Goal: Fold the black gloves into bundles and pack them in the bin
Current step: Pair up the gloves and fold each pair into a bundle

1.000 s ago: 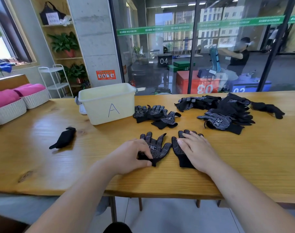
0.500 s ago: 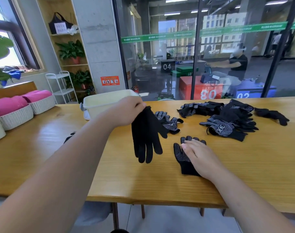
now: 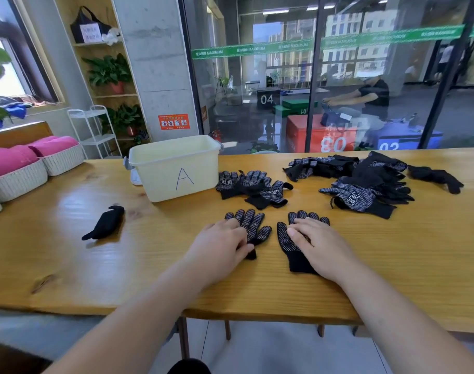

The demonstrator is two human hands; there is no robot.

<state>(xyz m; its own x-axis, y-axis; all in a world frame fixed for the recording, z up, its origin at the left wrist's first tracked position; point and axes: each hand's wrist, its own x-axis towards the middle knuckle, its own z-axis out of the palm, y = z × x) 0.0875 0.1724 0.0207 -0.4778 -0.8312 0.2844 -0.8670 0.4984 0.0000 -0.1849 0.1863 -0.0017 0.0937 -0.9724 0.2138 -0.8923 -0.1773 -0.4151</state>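
Observation:
Two black gloves with white grip dots lie side by side, palm side up, near the front of the wooden table (image 3: 68, 260). My left hand (image 3: 221, 245) rests on the cuff end of the left glove (image 3: 253, 225), and its fingertips stick out past my fingers. My right hand (image 3: 319, 245) lies flat on the right glove (image 3: 285, 242). Behind them on the left stands a cream bin (image 3: 173, 168) marked "A". A folded black glove bundle (image 3: 105, 222) lies on the table left of the bin.
A few loose gloves (image 3: 253, 186) lie just right of the bin, and a bigger glove pile (image 3: 365, 182) sits at the back right. White baskets (image 3: 20, 179) with pink cloth stand at the far left. A glass wall runs behind the table.
My left hand lifted its glove into the air, hanging back side out, then laid it down again dotted side up. My right hand stayed on the other glove.

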